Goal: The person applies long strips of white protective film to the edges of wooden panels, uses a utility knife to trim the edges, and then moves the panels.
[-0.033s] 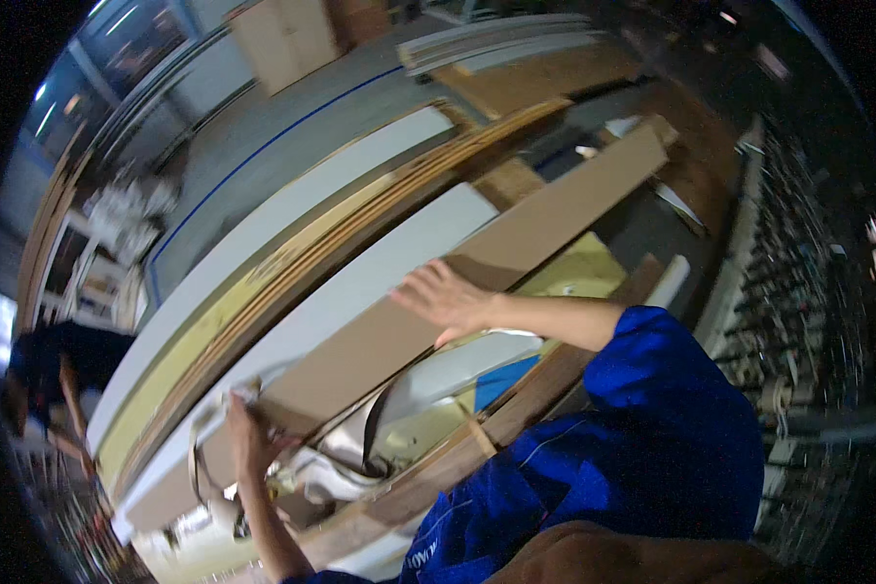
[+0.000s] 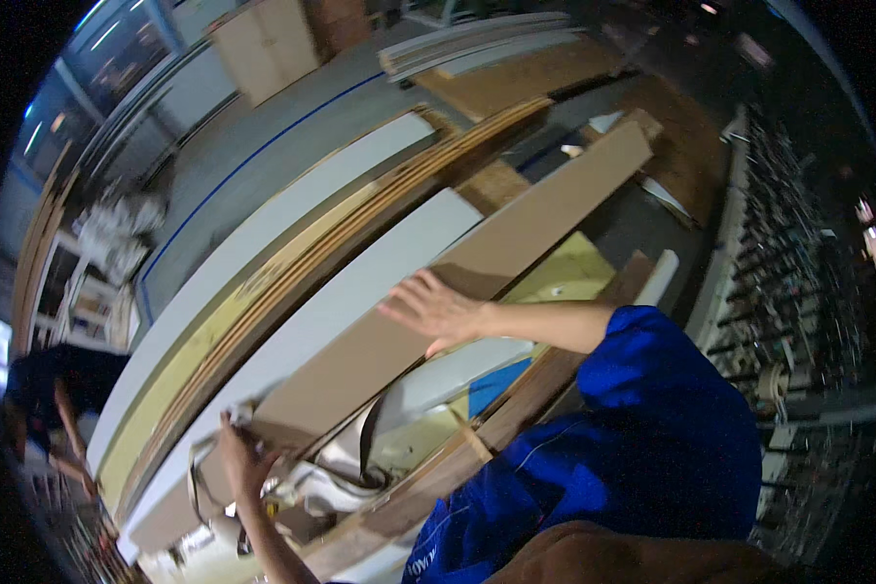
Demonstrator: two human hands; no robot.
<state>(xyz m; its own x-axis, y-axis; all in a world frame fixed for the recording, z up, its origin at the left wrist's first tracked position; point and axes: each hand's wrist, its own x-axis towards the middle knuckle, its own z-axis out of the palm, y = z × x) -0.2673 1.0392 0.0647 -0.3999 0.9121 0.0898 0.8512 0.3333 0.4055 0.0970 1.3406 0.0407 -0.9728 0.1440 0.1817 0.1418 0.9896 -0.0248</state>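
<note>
A long brown board runs diagonally from lower left to upper right. My right hand lies flat on its top face, fingers spread and holding nothing. Farther down the board, my left hand spans its width, with the fingers at the far edge and the thumb towards the near edge. A small crumpled whitish piece is by the left fingertips; whether they touch it is unclear. Beside the left hand a pale strap-like loop crosses the board. Loose curled pale strips lie below the near edge.
White-faced boards and a yellowish board lie beyond, along stacked wooden strips. A timber beam runs nearest me. Another person bends at the far left end. A rack of metal clamps stands on the right.
The whole view shifts slightly, so the boards appear a little farther left. Both hands keep about the same places on the brown board.
</note>
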